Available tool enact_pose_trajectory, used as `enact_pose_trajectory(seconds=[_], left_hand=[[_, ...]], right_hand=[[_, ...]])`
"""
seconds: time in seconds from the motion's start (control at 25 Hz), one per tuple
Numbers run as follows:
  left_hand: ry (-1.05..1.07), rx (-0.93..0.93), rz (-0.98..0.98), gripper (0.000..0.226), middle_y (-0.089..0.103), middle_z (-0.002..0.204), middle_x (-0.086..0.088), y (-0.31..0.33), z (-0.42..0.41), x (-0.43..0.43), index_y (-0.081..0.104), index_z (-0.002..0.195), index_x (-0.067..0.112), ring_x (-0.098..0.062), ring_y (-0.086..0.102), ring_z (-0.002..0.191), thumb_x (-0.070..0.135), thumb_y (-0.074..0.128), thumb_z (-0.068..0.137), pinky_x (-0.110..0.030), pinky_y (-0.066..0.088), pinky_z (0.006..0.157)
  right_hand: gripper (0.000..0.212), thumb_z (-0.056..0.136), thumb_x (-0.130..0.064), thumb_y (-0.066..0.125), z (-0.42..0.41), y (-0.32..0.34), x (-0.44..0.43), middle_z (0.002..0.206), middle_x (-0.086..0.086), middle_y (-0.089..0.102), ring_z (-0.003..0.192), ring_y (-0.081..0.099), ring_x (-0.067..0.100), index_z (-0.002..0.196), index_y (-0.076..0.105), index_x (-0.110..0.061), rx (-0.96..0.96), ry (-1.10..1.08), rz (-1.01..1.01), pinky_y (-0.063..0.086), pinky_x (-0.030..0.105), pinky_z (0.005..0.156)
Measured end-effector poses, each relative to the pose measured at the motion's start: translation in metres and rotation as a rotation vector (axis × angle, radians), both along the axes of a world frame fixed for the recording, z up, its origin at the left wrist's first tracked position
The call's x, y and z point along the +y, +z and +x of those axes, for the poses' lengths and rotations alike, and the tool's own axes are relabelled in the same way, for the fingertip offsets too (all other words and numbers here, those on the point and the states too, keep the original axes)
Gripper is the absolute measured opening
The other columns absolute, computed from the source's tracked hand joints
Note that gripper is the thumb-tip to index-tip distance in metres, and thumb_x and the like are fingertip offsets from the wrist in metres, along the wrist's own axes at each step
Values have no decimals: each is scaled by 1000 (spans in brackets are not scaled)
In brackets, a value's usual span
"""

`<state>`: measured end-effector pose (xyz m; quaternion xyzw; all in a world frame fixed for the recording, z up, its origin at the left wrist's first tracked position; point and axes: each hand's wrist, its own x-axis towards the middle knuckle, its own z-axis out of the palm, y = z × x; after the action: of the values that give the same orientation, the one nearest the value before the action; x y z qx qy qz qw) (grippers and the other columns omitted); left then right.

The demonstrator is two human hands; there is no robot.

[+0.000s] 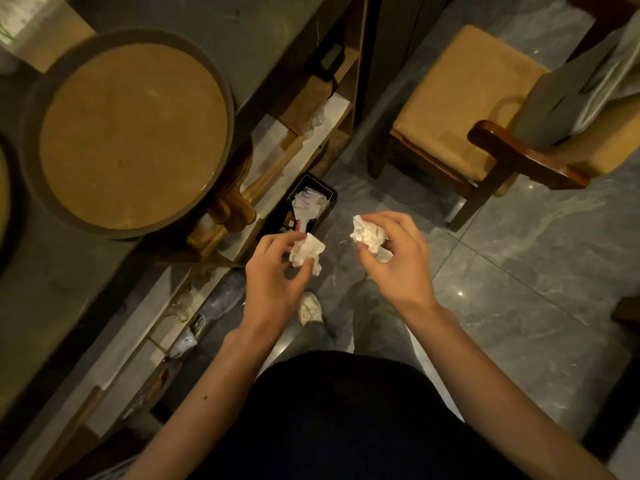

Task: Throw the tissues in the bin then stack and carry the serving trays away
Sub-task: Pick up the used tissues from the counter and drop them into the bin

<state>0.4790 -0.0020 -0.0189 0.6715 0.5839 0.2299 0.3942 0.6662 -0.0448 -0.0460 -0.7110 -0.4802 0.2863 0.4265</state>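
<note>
Beside the counter, head view: a person stands over a dark tiled floor, both bare arms reaching forward and down.
Left hand (pixel 273 263): fingers curled narrow around a crumpled white tissue (pixel 306 252), pinched between thumb and fingertips.
Right hand (pixel 394 252): closed loosely on a second crumpled tissue (pixel 367 234), with what looks like another small pale wad lower in the palm; that part is too dim to be sure of.
Bin (pixel 330 192): a small dark rectangular container on the floor, just beyond the left hand and tucked against the open shelving under the counter.
Bin contents: crumpled white paper (pixel 307 202) lies piled toward its far end, with darker scraps nearer; it looks well filled.
Serving trays: one round tray (pixel 133 135) with a dark rim and tan base sits empty on the counter at left; the edge of a second tray (pixel 3 192) shows at the far left border.
Risk, aim: neither hand looks to be directly above the bin's opening, so a release from here could drop a tissue on the tiles.
Risk, fullness: paper already heaped inside could let a light wad roll off the pile.
Risk, neighbours: the shelf edge beside the bin and the person's pale shoe (pixel 310 308) below the hands could catch a stray tissue.
Chair (pixel 460 95): a cushioned wooden seat stands at far right, well apart from the bin.
</note>
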Motion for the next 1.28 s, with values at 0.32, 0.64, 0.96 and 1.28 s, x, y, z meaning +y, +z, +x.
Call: enact_pose_trajectory(seconds=[0.32, 0.64, 0.96, 1.28], left_hand=[[167, 98, -111, 33, 60, 113, -1, -38, 75, 32, 65, 116, 18, -7, 61, 99, 16, 74, 84, -10, 50, 74], [409, -12, -323, 33, 67, 112, 3, -118, 93, 72, 62, 115, 19, -6, 65, 98, 13, 73, 84, -20, 55, 81], [612, -7, -471, 36, 66, 109, -7, -229, 69, 125, 63, 115, 9, -2, 62, 81, 0, 74, 81, -7, 51, 63], [606, 123, -610, 37, 68, 117, -11, -335, 31, 170, 63, 119, 4, -20, 65, 99, 4, 72, 83, -19, 51, 72]], right_hand=[[32, 83, -11, 73, 82, -58, 44, 109, -4, 53, 93, 53, 0, 114, 66, -17, 85, 73, -117, 49, 19, 80], [29, 84, -20, 72, 89, -138, 90, 104, -4, 56, 89, 48, -1, 110, 62, -12, 27, 134, -223, 34, 2, 75], [32, 79, -12, 74, 47, -230, 134, 109, 10, 59, 93, 56, 14, 110, 66, -9, 129, 41, -279, 44, 9, 78], [32, 80, -11, 74, 12, -330, 165, 111, 7, 45, 99, 58, 24, 111, 67, -14, 191, -7, -370, 50, 22, 87]])
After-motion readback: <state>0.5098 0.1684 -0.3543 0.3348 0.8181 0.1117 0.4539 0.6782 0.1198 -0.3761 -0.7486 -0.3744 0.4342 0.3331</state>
